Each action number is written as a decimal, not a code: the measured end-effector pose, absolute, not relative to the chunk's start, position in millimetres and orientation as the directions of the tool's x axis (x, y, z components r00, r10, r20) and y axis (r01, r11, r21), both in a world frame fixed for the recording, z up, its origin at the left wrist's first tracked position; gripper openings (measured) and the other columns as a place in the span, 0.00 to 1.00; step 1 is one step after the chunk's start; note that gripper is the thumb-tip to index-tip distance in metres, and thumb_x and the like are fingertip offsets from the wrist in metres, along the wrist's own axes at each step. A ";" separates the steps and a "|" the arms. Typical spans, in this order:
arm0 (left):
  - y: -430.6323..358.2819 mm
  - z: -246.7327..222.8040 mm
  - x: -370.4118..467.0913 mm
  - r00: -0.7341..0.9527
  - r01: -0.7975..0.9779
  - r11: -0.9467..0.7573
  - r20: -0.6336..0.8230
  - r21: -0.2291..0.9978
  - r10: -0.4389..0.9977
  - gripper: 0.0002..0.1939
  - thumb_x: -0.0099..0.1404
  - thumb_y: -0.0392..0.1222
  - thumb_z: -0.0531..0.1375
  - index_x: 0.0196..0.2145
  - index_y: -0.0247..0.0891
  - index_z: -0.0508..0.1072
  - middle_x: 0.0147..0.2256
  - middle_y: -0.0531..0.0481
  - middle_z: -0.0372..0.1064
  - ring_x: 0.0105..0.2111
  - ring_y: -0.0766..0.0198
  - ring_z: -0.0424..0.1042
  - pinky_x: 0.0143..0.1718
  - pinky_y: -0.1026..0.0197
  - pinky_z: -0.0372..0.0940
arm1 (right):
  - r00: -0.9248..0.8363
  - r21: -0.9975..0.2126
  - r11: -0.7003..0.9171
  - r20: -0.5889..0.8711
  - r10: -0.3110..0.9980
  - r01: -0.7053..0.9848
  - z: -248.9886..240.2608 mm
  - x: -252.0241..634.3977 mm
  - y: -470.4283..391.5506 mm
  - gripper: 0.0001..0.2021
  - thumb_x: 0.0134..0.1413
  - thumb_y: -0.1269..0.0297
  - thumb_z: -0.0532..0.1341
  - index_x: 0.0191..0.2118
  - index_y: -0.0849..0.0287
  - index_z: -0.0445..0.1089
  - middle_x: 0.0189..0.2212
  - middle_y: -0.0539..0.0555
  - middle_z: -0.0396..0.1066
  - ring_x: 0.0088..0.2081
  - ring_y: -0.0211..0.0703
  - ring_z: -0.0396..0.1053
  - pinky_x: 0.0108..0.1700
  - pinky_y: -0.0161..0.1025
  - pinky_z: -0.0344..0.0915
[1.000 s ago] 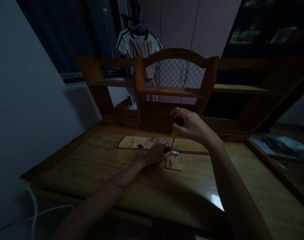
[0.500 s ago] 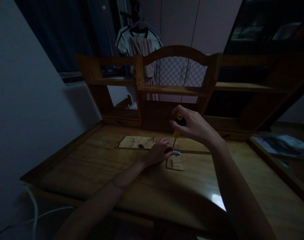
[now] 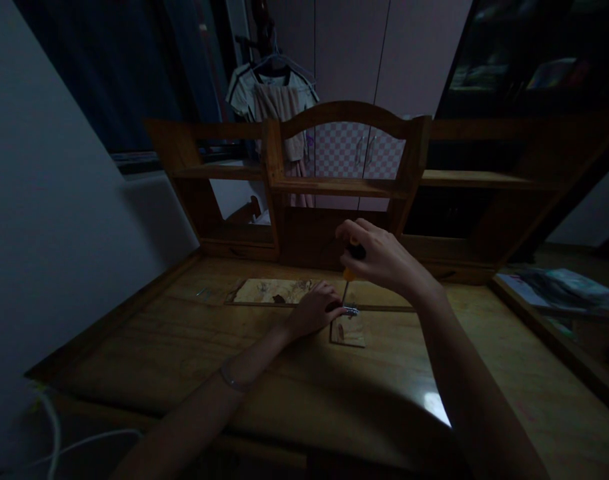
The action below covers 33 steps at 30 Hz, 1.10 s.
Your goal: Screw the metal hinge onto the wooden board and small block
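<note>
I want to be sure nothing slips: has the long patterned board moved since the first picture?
No, not visibly: the long patterned board keeps its place against the shelf unit; only the camera view shifts slightly.

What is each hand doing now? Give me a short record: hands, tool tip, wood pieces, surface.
Left hand: fingers by the small shiny metal fitting
Right hand: grips the yellow-and-black screwdriver
Screwdriver tip: down at the fitting; exact contact unclear
Near wood: small squarish pale wooden piece, fitting at its far edge
Far wood: long narrow pale wooden board, partly behind the hands
Surface: brown wooden desktop
</note>
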State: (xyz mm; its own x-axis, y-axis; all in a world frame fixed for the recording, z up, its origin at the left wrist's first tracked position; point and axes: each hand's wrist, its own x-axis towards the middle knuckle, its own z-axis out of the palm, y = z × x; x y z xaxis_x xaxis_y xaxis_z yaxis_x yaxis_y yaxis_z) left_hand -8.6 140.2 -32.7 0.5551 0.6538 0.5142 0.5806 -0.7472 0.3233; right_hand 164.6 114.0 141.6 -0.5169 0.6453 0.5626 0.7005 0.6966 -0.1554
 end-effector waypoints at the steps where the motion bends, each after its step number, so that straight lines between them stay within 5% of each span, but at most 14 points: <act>1: 140.6 -33.3 -8.6 0.558 0.586 -0.746 0.509 0.317 0.655 0.14 0.64 0.50 0.61 0.31 0.34 0.71 0.35 0.48 0.66 0.41 0.60 0.61 0.43 0.59 0.58 | -0.525 -0.158 0.704 0.559 0.642 0.693 141.9 164.4 113.1 0.15 0.53 0.65 0.57 0.48 0.55 0.62 0.44 0.52 0.65 0.39 0.41 0.66 0.41 0.38 0.58; 7: 140.9 -34.7 -9.7 0.555 0.572 -0.755 0.526 0.320 0.644 0.13 0.65 0.48 0.61 0.33 0.34 0.72 0.37 0.47 0.66 0.43 0.60 0.60 0.46 0.59 0.57 | -0.490 -0.171 0.677 0.568 0.661 0.715 142.4 164.7 112.6 0.10 0.59 0.56 0.55 0.41 0.56 0.64 0.33 0.50 0.67 0.32 0.39 0.64 0.36 0.37 0.56; 13: 141.2 -34.0 -9.3 0.548 0.584 -0.746 0.522 0.320 0.653 0.14 0.63 0.50 0.62 0.31 0.34 0.72 0.35 0.48 0.66 0.42 0.60 0.61 0.44 0.59 0.58 | -0.535 -0.192 0.706 0.528 0.660 0.681 142.9 166.1 112.9 0.14 0.55 0.61 0.58 0.47 0.55 0.61 0.43 0.52 0.66 0.37 0.41 0.64 0.39 0.37 0.58; 18: 142.2 -35.7 -8.8 0.544 0.569 -0.750 0.530 0.337 0.650 0.13 0.64 0.49 0.61 0.33 0.35 0.73 0.36 0.48 0.67 0.42 0.60 0.61 0.45 0.58 0.57 | -0.491 -0.192 0.674 0.549 0.676 0.714 142.7 165.6 112.8 0.09 0.59 0.57 0.55 0.41 0.56 0.63 0.35 0.51 0.67 0.34 0.40 0.64 0.38 0.37 0.58; 23: 143.7 -38.1 -9.3 0.545 0.578 -0.752 0.536 0.318 0.645 0.14 0.63 0.50 0.62 0.32 0.34 0.73 0.35 0.48 0.66 0.42 0.60 0.61 0.44 0.58 0.58 | -0.533 -0.190 0.695 0.515 0.672 0.693 144.0 166.2 110.6 0.14 0.53 0.63 0.58 0.46 0.55 0.62 0.42 0.53 0.66 0.36 0.40 0.64 0.40 0.38 0.58; 29: 146.4 -42.2 -9.0 0.550 0.555 -0.762 0.540 0.334 0.637 0.12 0.64 0.48 0.61 0.33 0.35 0.73 0.36 0.47 0.66 0.43 0.60 0.61 0.46 0.58 0.57 | -0.508 -0.185 0.686 0.544 0.668 0.703 142.8 164.1 113.6 0.08 0.60 0.59 0.54 0.40 0.56 0.65 0.36 0.50 0.68 0.35 0.39 0.64 0.38 0.37 0.58; 33: 149.6 -45.6 -9.2 0.550 0.563 -0.761 0.541 0.323 0.636 0.13 0.64 0.49 0.62 0.32 0.35 0.72 0.35 0.48 0.66 0.42 0.60 0.61 0.45 0.57 0.57 | -0.534 -0.165 0.699 0.531 0.658 0.696 144.4 165.8 110.3 0.14 0.55 0.63 0.57 0.47 0.54 0.64 0.43 0.52 0.66 0.39 0.41 0.66 0.42 0.38 0.59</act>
